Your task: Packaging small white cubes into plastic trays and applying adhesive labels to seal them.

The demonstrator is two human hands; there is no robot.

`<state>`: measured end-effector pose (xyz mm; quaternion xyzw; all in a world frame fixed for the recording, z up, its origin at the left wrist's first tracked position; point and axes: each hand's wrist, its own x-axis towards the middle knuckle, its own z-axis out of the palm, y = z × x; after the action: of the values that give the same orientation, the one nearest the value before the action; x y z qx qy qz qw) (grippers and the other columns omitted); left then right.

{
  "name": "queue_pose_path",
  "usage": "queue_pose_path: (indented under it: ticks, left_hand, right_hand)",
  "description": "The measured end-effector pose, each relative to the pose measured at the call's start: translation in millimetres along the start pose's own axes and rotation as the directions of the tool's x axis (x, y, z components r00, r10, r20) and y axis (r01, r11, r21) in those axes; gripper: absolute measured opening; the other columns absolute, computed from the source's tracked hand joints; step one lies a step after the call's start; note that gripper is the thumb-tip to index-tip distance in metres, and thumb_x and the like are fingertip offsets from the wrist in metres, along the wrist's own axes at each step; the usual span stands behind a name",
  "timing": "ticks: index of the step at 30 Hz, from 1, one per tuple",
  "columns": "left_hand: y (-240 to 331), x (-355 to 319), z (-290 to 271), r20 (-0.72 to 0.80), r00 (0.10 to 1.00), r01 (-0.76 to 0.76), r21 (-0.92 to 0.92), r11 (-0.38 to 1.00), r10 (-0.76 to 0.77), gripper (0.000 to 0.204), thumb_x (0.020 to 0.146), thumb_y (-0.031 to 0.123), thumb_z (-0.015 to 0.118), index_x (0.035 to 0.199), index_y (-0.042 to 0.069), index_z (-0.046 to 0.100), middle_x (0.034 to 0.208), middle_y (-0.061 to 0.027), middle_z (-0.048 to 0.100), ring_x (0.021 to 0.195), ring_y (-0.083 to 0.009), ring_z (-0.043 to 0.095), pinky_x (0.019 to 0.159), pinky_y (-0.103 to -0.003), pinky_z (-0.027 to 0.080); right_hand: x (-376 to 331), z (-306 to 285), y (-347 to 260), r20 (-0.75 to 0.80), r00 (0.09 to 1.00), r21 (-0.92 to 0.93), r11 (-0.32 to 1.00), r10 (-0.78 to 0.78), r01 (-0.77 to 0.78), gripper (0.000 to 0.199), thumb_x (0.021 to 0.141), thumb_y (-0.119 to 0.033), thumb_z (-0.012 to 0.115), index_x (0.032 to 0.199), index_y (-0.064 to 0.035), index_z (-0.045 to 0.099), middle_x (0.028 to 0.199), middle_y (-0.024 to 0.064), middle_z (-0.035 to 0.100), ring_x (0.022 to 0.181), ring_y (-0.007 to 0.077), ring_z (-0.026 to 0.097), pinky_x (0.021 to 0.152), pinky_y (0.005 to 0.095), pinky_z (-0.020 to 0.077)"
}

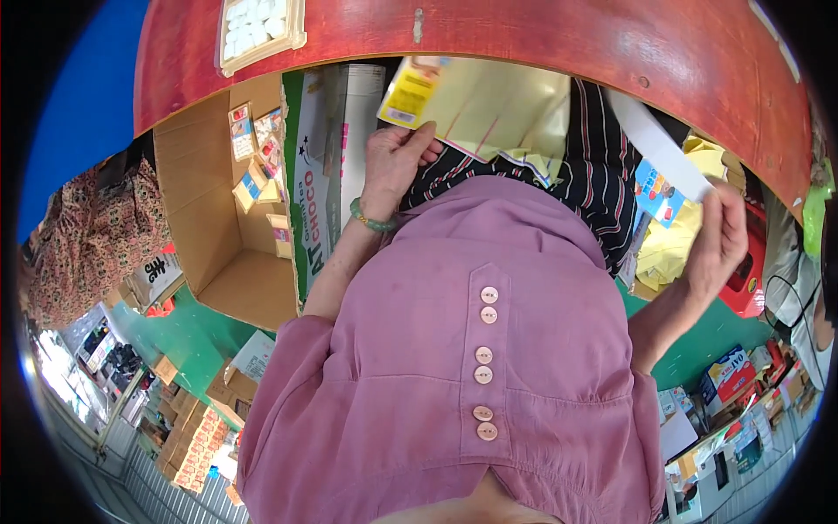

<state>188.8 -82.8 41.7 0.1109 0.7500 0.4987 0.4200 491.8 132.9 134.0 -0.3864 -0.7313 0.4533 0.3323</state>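
Over my lap lies a pale yellow sheet (489,105) with thin coloured lines and a bright yellow printed card (410,89) with a barcode at its left end. My left hand (400,162) is closed at the lower edge of that card, thumb against it. Out to the right, my right hand (723,229) pinches a white strip (668,144) that runs up toward the table. Beside the strip hangs a small blue printed card (658,194); whether it is joined to the strip, I cannot tell.
A red table (541,39) curves across the front, with a clear tray (262,31) of white pieces on it. At left stands an open cardboard box (196,210) with several small packs. Yellow paper (668,253) fills a container at right, near a red object (746,279).
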Motion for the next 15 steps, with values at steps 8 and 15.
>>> queue_pose_path:
  ticks: [8, 15]
  left_hand:
    - [30, 1, -19, 0.096, 0.995, -0.087, 0.62, 0.78, 0.035, 0.031, 0.089, 0.026, 0.064, 0.079, -0.003, 0.066, 0.063, -0.0057, 0.064, 0.056, -0.0088, 0.059, 0.051, -0.023, 0.045]
    - [105, -68, -12, 0.283, 0.891, -0.398, 0.114, 0.91, 0.354, 0.011, 0.082, -0.002, 0.065, 0.093, -0.002, 0.067, 0.081, -0.0063, 0.066, 0.07, -0.0088, 0.06, 0.063, -0.022, 0.048]
  right_hand:
    - [-19, -33, -43, -0.142, 0.989, 0.068, 0.997, 0.048, -0.038, 0.01, 0.091, -0.002, 0.052, 0.093, 0.0029, 0.06, 0.097, 0.0085, 0.062, 0.085, 0.0115, 0.054, 0.08, 0.0229, 0.0386]
    - [5, 70, -87, 0.352, 0.936, 0.143, 0.989, -0.019, -0.033, 0.003, 0.083, 0.007, 0.056, 0.084, 0.0041, 0.057, 0.08, 0.0059, 0.058, 0.075, 0.0113, 0.052, 0.067, 0.0231, 0.0405]
